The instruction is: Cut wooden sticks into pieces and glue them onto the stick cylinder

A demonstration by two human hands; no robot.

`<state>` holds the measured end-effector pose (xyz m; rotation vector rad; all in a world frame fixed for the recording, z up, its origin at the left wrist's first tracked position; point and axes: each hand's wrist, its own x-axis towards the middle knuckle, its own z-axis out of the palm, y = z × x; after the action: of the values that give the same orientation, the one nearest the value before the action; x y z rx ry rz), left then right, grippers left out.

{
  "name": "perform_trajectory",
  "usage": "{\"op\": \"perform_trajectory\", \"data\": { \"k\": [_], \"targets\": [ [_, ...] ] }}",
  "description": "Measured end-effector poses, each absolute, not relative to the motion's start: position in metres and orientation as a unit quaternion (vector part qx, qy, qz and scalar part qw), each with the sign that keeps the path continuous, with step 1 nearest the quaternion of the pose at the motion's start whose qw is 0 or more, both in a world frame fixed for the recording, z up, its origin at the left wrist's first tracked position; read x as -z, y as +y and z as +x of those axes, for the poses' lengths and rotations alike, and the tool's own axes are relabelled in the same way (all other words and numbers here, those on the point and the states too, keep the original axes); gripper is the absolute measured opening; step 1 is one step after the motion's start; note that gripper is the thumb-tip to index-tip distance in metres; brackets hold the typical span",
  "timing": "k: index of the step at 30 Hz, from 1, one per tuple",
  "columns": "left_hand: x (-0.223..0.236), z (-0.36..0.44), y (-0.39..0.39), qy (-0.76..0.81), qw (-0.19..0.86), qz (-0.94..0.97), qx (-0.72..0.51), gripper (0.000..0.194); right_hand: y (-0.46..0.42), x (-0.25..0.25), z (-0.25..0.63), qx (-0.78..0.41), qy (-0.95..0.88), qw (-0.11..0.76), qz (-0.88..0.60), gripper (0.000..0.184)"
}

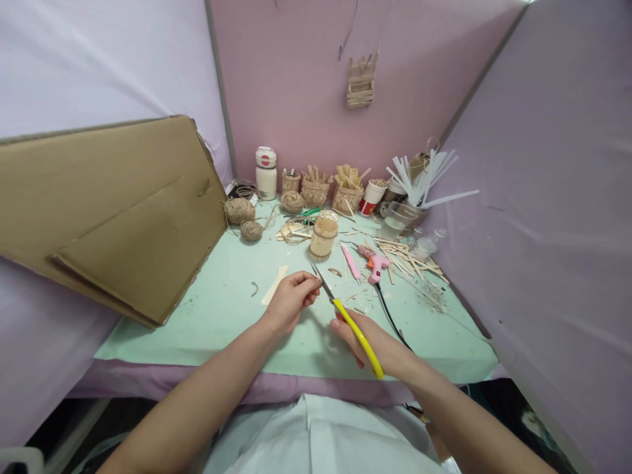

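Yellow-handled scissors (pixel 356 334) are in my right hand (pixel 363 336), its fingers wrapped round the grips; the blades point up and left. My left hand (pixel 295 297) is closed in a pinch right beside the blades, and what its fingertips hold is too small to make out. Just beyond the blade tips stands a small round wooden container (pixel 323 238) with a twine-like band at its base. A pale flat wooden strip (pixel 274 286) lies on the table to the left of my left hand.
A pink glue gun (pixel 376 263) with a black cord and a pink pen-like tool (pixel 350 264) lie at right. Loose sticks (pixel 407 257) spread beyond them. Twine balls (pixel 239 210), stick-filled baskets (pixel 347 197) and a white jar (pixel 266 181) line the back. Cardboard (pixel 143 243) leans at left.
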<state>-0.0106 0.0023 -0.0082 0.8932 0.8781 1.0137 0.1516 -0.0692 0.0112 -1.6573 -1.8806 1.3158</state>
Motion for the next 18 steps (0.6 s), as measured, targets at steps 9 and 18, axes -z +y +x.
{"op": "perform_trajectory", "data": {
  "k": [9, 18],
  "targets": [
    [0.014, -0.010, 0.000, 0.424, 0.718, 0.370, -0.410, 0.014, -0.071, -0.010, 0.150, -0.497, -0.608, 0.109, -0.609, 0.046],
    [0.018, -0.011, 0.004, 0.429, 0.729, 0.357, -0.396, 0.016, -0.068, -0.020, 0.147, -0.474, -0.626, 0.080, -0.614, 0.050]
  ]
}}
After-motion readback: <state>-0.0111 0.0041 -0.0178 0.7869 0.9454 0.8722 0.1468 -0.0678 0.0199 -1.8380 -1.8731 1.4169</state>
